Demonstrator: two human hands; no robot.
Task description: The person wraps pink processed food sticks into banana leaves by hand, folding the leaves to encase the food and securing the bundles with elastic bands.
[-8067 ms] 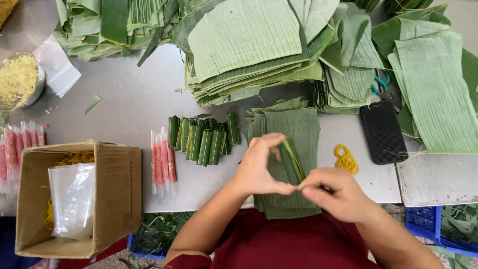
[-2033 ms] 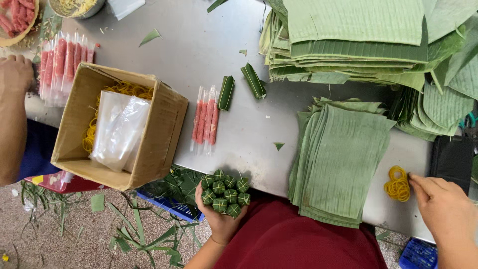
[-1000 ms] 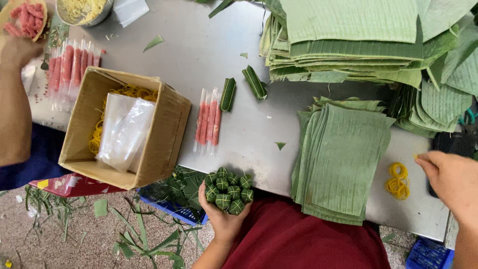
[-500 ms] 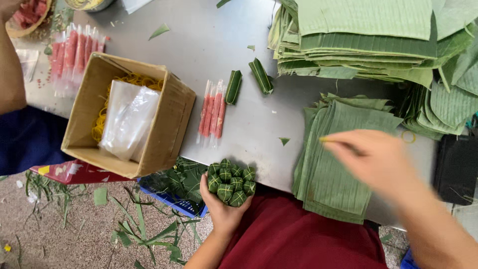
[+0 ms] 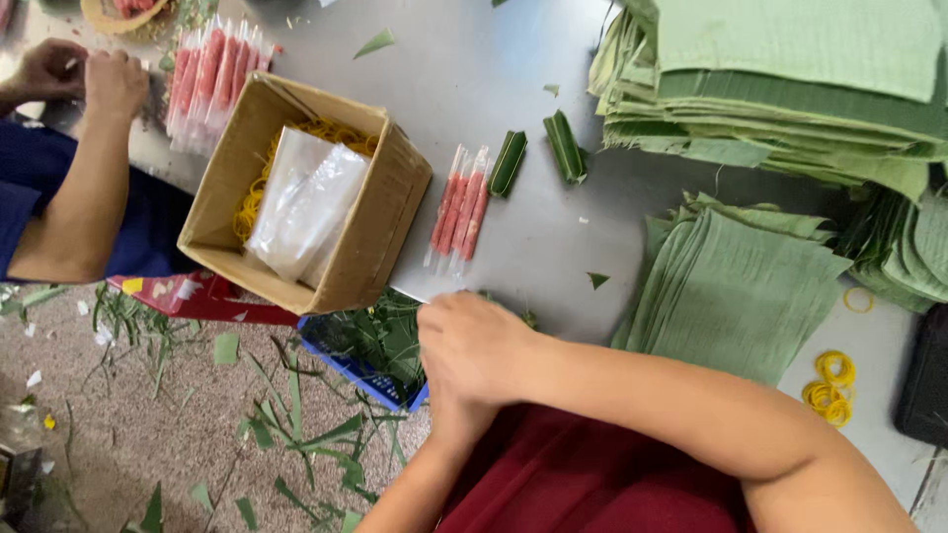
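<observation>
My right hand point(image 5: 476, 347) reaches across my body and lies, fingers curled, over the bundle of green leaf-wrapped rolls; only a sliver of the bundle point(image 5: 528, 318) shows. My left hand point(image 5: 449, 419) is under it, mostly hidden, with only its wrist side in view. Both hands are at the table's near edge, over a blue crate point(image 5: 367, 377). Three pink sticks in clear wrap point(image 5: 459, 202) and two single leaf rolls point(image 5: 509, 163) point(image 5: 565, 146) lie on the grey table point(image 5: 464, 79) just beyond.
A cardboard box point(image 5: 385, 222) holds yellow rubber bands and a plastic bag. Stacks of cut green leaves point(image 5: 736, 286) point(image 5: 800, 89) fill the right side. Loose yellow rubber bands point(image 5: 829, 383) lie by a black object point(image 5: 928, 380). Another person's hands point(image 5: 89, 79) work at the top left beside more pink sticks point(image 5: 212, 74).
My right hand left the rubber bands at the right and swept left onto the bundle in my left hand, covering it. The view shifted slightly; the other person's hands came into view.
</observation>
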